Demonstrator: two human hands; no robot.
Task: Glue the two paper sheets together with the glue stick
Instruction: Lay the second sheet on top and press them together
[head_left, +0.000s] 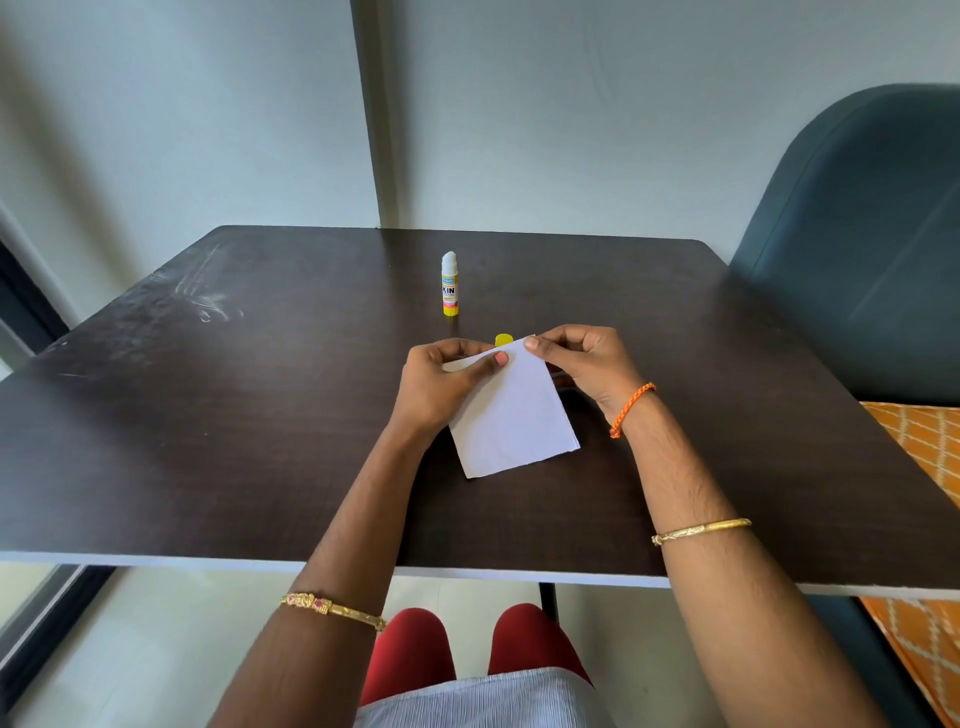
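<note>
Both hands, left hand (441, 379) and right hand (582, 364), are pinching the far corners of the white paper (511, 415), lying tilted mid-table (208, 415); whether it is one sheet or two is unclear. Beyond it, a yellow cap (503, 340) is peeking out, mostly hidden, and the uncapped glue stick (450, 283) is standing farther back.

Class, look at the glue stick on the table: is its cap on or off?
Off. The glue stick stands upright with its white glue tip bare, and a yellow cap lies apart on the table.
</note>
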